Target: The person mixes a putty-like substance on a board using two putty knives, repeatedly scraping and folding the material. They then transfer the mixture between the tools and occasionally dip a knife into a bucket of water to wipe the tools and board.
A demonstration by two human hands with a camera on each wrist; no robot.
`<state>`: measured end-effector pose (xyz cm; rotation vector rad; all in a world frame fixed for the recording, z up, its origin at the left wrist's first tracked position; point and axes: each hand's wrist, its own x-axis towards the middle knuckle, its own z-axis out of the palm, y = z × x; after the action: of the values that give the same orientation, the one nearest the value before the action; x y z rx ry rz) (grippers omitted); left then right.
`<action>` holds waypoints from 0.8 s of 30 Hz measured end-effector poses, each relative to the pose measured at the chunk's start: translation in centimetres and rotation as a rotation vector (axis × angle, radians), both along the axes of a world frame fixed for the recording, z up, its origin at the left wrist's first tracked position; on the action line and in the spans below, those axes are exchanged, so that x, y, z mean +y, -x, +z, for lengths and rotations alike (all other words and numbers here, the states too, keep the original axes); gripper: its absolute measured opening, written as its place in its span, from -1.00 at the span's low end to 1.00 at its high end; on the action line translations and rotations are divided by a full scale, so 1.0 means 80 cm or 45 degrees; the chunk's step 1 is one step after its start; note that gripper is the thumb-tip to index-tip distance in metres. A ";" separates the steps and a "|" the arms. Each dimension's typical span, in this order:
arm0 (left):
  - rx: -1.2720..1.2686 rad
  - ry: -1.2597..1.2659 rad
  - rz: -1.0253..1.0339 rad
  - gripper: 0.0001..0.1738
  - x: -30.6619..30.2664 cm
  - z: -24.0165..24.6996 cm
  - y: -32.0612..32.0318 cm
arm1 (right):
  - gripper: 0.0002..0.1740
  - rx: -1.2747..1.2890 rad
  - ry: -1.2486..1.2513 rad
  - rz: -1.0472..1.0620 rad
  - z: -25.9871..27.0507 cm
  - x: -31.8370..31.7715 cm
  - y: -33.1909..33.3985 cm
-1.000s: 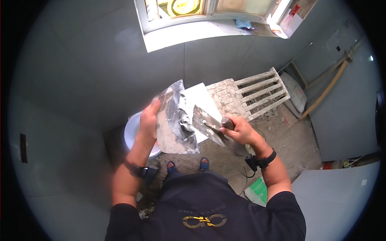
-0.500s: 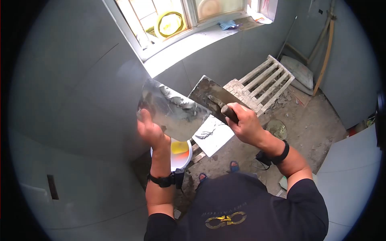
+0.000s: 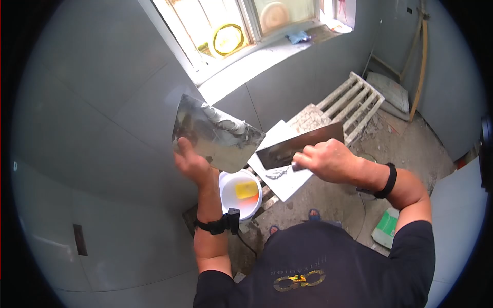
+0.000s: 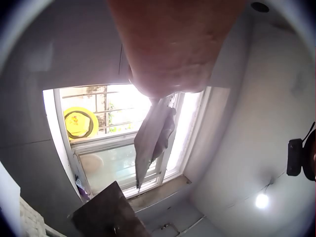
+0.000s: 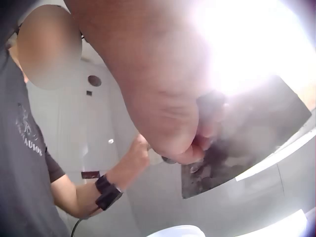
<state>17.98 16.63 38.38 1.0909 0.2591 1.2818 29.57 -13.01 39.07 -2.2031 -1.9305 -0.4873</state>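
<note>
My left hand (image 3: 192,163) holds a thin metal hawk (image 3: 205,141) by its left edge, thumb on top. A ridge of white putty (image 3: 226,120) lies along its far side. The left wrist view shows the hawk (image 4: 148,140) nearly edge-on below the hand. To the right, my right hand (image 3: 331,159) grips the handle of a rectangular steel trowel (image 3: 303,143), fingers curled round it. The trowel is over a white board (image 3: 287,189), apart from the hawk. In the right wrist view the blade (image 5: 256,131) reaches out past the fingers.
Below the left hand stands a white bucket (image 3: 230,194) with a yellow thing (image 3: 246,189) and something orange inside. A slatted bench (image 3: 351,109) carries the white board. Grey walls and a window (image 3: 287,20) lie ahead; a sack (image 3: 390,92) sits in the corner.
The trowel has left the hawk's putty and moved right, its blade turning to lie more across the view. The hawk has moved away from the body and turned. The head view has shifted.
</note>
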 end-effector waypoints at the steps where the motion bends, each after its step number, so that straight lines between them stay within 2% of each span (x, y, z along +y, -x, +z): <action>1: -0.026 0.068 -0.021 -0.62 0.001 0.007 0.001 | -0.84 0.117 -0.057 -0.125 0.001 0.001 -0.006; 2: -0.048 0.136 -0.039 -0.61 -0.004 0.015 0.002 | -0.82 0.222 -0.235 -0.105 -0.002 -0.003 -0.027; 5: -0.077 0.236 -0.069 -0.58 0.001 0.018 0.003 | -0.74 0.731 -0.415 -0.237 0.022 -0.030 -0.051; 6: -0.075 0.258 -0.082 -0.56 0.001 0.015 0.003 | -0.76 1.038 -0.494 -0.153 0.029 -0.039 -0.055; 7: -0.067 0.291 -0.063 -0.57 -0.002 0.015 0.003 | -0.82 1.969 -0.402 -0.154 0.035 -0.053 -0.058; 9: -0.053 0.355 -0.047 -0.59 -0.013 0.020 0.000 | -0.58 2.213 -0.587 0.209 -0.016 -0.050 -0.074; 10: -0.080 0.361 -0.072 -0.59 -0.016 0.019 -0.003 | -0.54 1.894 -0.608 0.146 -0.031 -0.050 -0.064; 16: -0.208 0.315 -0.195 -0.62 -0.017 0.024 -0.006 | -0.55 2.446 -0.749 0.241 -0.054 -0.008 0.016; 18: -0.199 0.294 -0.165 -0.64 -0.028 0.034 -0.002 | -0.55 2.528 -0.816 0.222 -0.056 0.005 0.027; 24: -0.199 -0.120 -0.137 -0.65 -0.046 0.040 -0.005 | -0.56 2.621 -0.971 0.200 -0.046 0.025 0.024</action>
<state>18.37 12.97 41.60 1.0635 0.0220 1.2856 27.63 -11.00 35.41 -0.8599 -0.4654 0.7411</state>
